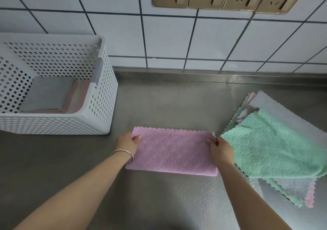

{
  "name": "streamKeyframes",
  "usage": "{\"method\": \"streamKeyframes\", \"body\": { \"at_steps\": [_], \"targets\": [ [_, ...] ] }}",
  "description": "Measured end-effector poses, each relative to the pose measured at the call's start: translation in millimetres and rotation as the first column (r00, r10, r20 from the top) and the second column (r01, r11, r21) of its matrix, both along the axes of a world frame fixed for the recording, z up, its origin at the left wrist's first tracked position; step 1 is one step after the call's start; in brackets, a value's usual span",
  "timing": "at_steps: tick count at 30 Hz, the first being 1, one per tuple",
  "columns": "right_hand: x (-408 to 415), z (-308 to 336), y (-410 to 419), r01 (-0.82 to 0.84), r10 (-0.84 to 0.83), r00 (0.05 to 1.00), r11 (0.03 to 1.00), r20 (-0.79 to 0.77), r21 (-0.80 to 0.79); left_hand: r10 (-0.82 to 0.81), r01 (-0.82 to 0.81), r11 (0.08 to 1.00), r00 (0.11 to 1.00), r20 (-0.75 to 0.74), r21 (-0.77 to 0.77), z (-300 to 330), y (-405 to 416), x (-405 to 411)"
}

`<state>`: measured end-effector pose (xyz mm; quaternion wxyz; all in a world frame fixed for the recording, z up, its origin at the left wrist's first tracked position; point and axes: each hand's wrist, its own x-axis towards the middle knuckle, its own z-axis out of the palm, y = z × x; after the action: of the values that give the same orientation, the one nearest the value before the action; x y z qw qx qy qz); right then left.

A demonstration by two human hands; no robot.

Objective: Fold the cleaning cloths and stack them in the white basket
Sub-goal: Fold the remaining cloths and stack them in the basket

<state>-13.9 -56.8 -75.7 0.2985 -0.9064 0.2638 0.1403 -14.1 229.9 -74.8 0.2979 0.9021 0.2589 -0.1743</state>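
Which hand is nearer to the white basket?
Left. The left hand holds the pink cloth's left end, just right of the white basket; the right hand holds the far end.

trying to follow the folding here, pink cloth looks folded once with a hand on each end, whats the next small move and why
Probably bring one short end over to the other, say the right hand carrying its end across to the left hand. The pink cloth lies as a long strip, wider than the folded cloths already in the basket, so a second fold should bring it closer to their size.
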Motion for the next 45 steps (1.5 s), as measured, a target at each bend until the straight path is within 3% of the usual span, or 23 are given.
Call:
{"method": "streamKeyframes", "body": {
  "at_steps": [9, 11, 13, 15, 16, 20, 22, 24, 28, 34, 42, 45],
  "targets": [
    [-5, 10, 5, 0.092, -0.094, 0.995, 0.992, 0.024, 0.092, 0.0, 0.002, 0.997, 1.0, -0.027, 0.077, -2, 0, -1],
    [-12, 15, 6, 0.123, -0.128, 0.991, 0.984, 0.033, 0.129, 0.093, -0.097, 0.994, 0.993, 0.073, 0.054, -1, 0, -4],
    [-21, 14, 6, 0.137, -0.139, 0.99, 0.983, 0.009, 0.12, 0.136, -0.164, 0.983, 0.954, 0.266, 0.085, -2, -2, -11],
    [-31, 12, 4, 0.162, -0.16, 0.987, 0.983, -0.028, 0.086, -0.074, -0.027, 0.971, 0.91, 0.407, 0.237, -6, -10, -21],
    [-36, 11, 4, 0.173, -0.17, 0.984, 0.982, -0.043, 0.074, -0.212, 0.091, 0.95, 0.889, 0.406, 0.297, -8, -16, -27],
    [-55, 10, 3, 0.159, -0.154, 0.984, 0.986, -0.087, 0.051, -0.623, 0.539, 0.759, 0.763, 0.17, 0.365, -15, -49, -45],
    [-62, 9, 4, 0.14, -0.135, 0.985, 0.989, -0.107, 0.044, -0.766, 0.702, 0.602, 0.642, 0.029, 0.381, -11, -65, -45],
    [-66, 9, 4, 0.132, -0.127, 0.984, 0.991, -0.128, 0.032, -0.865, 0.828, 0.457, 0.499, -0.056, 0.324, -12, -77, -45],
    [-68, 12, 6, 0.064, -0.064, 0.978, 0.998, -0.199, -0.008, -0.912, 0.886, 0.312, 0.381, -0.155, 0.342, -14, -89, -35],
    [-66, 8, 7, -0.033, 0.016, 0.965, 0.997, -0.263, -0.063, -0.915, 0.893, 0.283, 0.361, -0.18, 0.35, -19, -92, -26],
    [-64, 17, 7, 0.026, 0.005, 0.97, 0.992, -0.244, 0.125, -0.868, 0.861, 0.4, 0.466, -0.172, 0.314, -20, -91, -18],
    [-63, 24, 12, -0.002, 0.026, 0.987, 0.988, -0.158, 0.152, -0.85, 0.858, 0.443, 0.494, -0.183, 0.26, -15, -94, -16]
  ]
}}
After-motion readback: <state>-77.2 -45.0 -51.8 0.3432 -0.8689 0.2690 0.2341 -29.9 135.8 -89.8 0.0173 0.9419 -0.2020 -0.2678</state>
